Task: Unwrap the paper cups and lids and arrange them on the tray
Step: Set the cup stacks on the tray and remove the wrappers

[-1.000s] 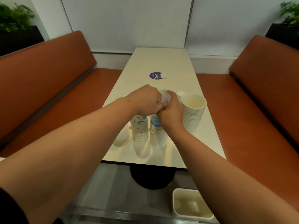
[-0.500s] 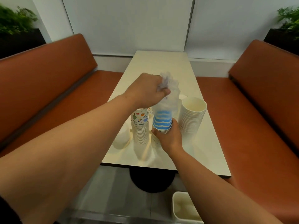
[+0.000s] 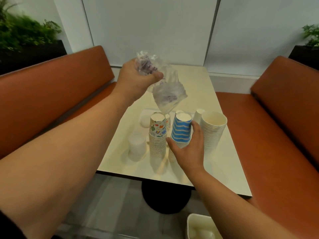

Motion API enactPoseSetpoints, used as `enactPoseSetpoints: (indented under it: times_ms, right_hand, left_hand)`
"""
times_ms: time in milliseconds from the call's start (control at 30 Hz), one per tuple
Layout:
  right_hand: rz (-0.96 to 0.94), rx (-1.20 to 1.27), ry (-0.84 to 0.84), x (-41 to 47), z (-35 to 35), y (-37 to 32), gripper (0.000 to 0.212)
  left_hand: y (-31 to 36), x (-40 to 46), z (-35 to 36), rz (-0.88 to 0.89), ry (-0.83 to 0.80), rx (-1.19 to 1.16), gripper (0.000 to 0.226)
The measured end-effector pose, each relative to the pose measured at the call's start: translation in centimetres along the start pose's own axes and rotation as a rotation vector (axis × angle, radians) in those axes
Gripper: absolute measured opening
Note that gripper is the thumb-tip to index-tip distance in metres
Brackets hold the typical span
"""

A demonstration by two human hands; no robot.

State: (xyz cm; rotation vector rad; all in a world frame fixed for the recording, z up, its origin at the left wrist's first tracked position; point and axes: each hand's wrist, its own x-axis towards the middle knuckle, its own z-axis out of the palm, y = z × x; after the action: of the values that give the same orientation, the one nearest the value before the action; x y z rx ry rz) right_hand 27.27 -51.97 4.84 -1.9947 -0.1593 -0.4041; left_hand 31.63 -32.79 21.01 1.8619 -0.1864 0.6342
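Note:
My left hand (image 3: pixel 138 80) is raised above the table, shut on a crumpled clear plastic wrapper (image 3: pixel 165 90) that hangs free of the cups. My right hand (image 3: pixel 188 149) grips a stack of upside-down blue-and-white striped paper cups (image 3: pixel 181 130) on the table. Left of it stands a stack of colourfully patterned cups (image 3: pixel 158 135), also upside down. A taller stack of plain white cups (image 3: pixel 214 130) stands upright to the right. A stack of translucent lids (image 3: pixel 137 147) sits at the left, still in clear wrap. Behind the cups lies a pale tray (image 3: pixel 144 118), mostly hidden.
The cream table (image 3: pixel 224 173) runs away from me between two orange-brown benches (image 3: pixel 51 100). Smaller cup stacks (image 3: pixel 198 115) stand behind the striped one. A white bin (image 3: pixel 198 228) sits on the floor at the lower right. Planters flank the far corners.
My left hand has pulled the plastic wrapper up and clear off the striped cup stack. My right hand has stayed low, holding that stack.

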Motion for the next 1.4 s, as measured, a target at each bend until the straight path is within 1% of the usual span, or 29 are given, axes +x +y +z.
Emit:
enactPoseSetpoints:
  times_ms: [67, 100, 167, 200, 233, 267, 300, 333, 367, 433, 467, 500, 567, 667, 733, 767, 833, 900, 933, 1000, 1033, 1067, 1133, 1167, 1233, 1300, 1333, 1367, 1400]
  right_hand:
    - [-0.115, 0.12, 0.043, 0.4, -0.5, -3.2, 0.102]
    - [-0.164, 0.178, 0.045, 0.9, -0.6, -4.9, 0.106]
    - [-0.184, 0.29, -0.009, 2.3, -0.5, -8.4, 0.109]
    - [-0.173, 0.327, -0.043, 3.1, -0.2, -9.9, 0.104]
    - [-0.167, 0.345, -0.073, 3.9, 0.0, -11.1, 0.089]
    - [-0.168, 0.35, -0.099, 4.4, 0.4, -12.0, 0.066]
    - [-0.177, 0.362, -0.12, 4.8, 0.9, -12.6, 0.04]
    - [-0.18, 0.381, -0.144, 5.0, 1.4, -12.8, 0.021]
    - [-0.183, 0.399, -0.166, 4.9, 2.1, -12.9, 0.012]
    - [-0.208, 0.427, -0.224, 4.3, 3.8, -13.2, 0.017]
    - [-0.221, 0.444, -0.274, 3.7, 4.7, -13.4, 0.02]
    - [-0.232, 0.465, -0.34, 3.0, 5.7, -13.8, 0.021]
    - [-0.244, 0.51, -0.495, 1.1, 7.7, -14.6, 0.021]
    - [-0.228, 0.522, -0.754, -2.0, 10.7, -15.4, 0.012]
    - [-0.222, 0.48, -0.914, -4.2, 12.9, -15.5, 0.006]
    - [-0.245, 0.443, -0.968, -5.4, 14.0, -15.5, 0.006]
    - [-0.294, 0.385, -1.062, -7.6, 16.4, -15.5, 0.01]
    - [-0.297, 0.337, -1.189, -9.7, 18.8, -15.5, 0.01]
    - [-0.284, 0.307, -1.258, -10.6, 20.0, -15.5, 0.01]
    - [-0.234, 0.247, -1.389, -12.2, 22.7, -15.4, 0.006]
    - [-0.218, 0.22, -1.43, -13.0, 24.0, -15.2, 0.004]
    - [-0.206, 0.199, -1.447, -13.8, 25.2, -15.1, 0.002]
    - [-0.199, 0.153, -1.411, -15.2, 27.7, -14.7, 0.004]
    - [-0.217, 0.112, -1.371, -15.9, 28.8, -14.5, 0.003]
    - [-0.282, -0.006, -1.307, -16.8, 30.9, -14.1, 0.004]
    - [-0.339, -0.125, -1.269, -17.5, 32.8, -13.5, 0.012]
    - [-0.349, -0.166, -1.254, -17.8, 33.5, -13.2, 0.015]
    - [-0.351, -0.203, -1.249, -18.1, 34.2, -12.8, 0.018]
    - [-0.355, -0.24, -1.256, -18.4, 34.8, -12.4, 0.02]
  left_hand:
    - [0.3, -0.7, -0.6, -0.017, 0.035, -0.029, 0.059]
    - [0.6, -1.2, -0.8, -0.022, 0.046, -0.053, 0.055]
    - [1.2, -2.4, -1.2, -0.037, 0.043, -0.113, 0.048]
    - [1.4, -3.1, -1.5, -0.054, 0.039, -0.144, 0.047]
    - [1.5, -3.6, -2.1, -0.074, 0.05, -0.164, 0.045]
    - [1.2, -3.9, -3.0, -0.1, 0.099, -0.165, 0.04]
    - [0.8, -4.2, -4.3, -0.132, 0.2, -0.168, 0.034]
    - [0.3, -4.6, -6.1, -0.18, 0.349, -0.167, 0.029]
    - [-0.4, -5.0, -8.3, -0.247, 0.529, -0.175, 0.026]
    - [-1.3, -7.0, -12.9, -0.348, 0.885, -0.207, 0.023]
    - [-1.7, -8.3, -15.0, -0.363, 1.009, -0.219, 0.021]
    - [-2.1, -9.8, -17.1, -0.371, 1.098, -0.196, 0.019]
    - [-2.6, -12.9, -21.0, -0.41, 1.216, -0.104, 0.019]
    - [-2.5, -18.2, -26.5, -0.448, 1.377, 0.02, 0.04]
    - [-2.2, -22.4, -30.0, -0.533, 1.483, 0.094, 0.05]
    - [-2.2, -24.5, -31.5, -0.577, 1.517, 0.088, 0.053]
    - [-2.7, -28.6, -34.2, -0.653, 1.561, 0.094, 0.056]
    - [-3.4, -32.6, -36.2, -0.711, 1.613, 0.177, 0.053]
    - [-4.0, -34.4, -37.0, -0.724, 1.631, 0.199, 0.051]
    - [-5.5, -37.5, -38.4, -0.779, 1.654, 0.205, 0.057]
    - [-6.3, -38.9, -39.1, -0.804, 1.663, 0.188, 0.06]
    - [-7.0, -39.9, -39.5, -0.824, 1.658, 0.162, 0.056]
    - [-8.8, -41.6, -40.6, -0.848, 1.624, 0.076, 0.045]
    - [-9.7, -42.3, -41.0, -0.872, 1.607, 0.032, 0.042]
    - [-10.9, -43.6, -41.6, -0.901, 1.562, -0.027, 0.047]
    - [-12.2, -44.5, -42.1, -0.885, 1.501, -0.056, 0.06]
    - [-12.9, -44.9, -42.0, -0.914, 1.482, 0.006, 0.065]
    - [-13.7, -45.4, -41.7, -0.973, 1.445, 0.181, 0.067]
    - [-14.6, -45.8, -41.0, -1.024, 1.364, 0.448, 0.067]
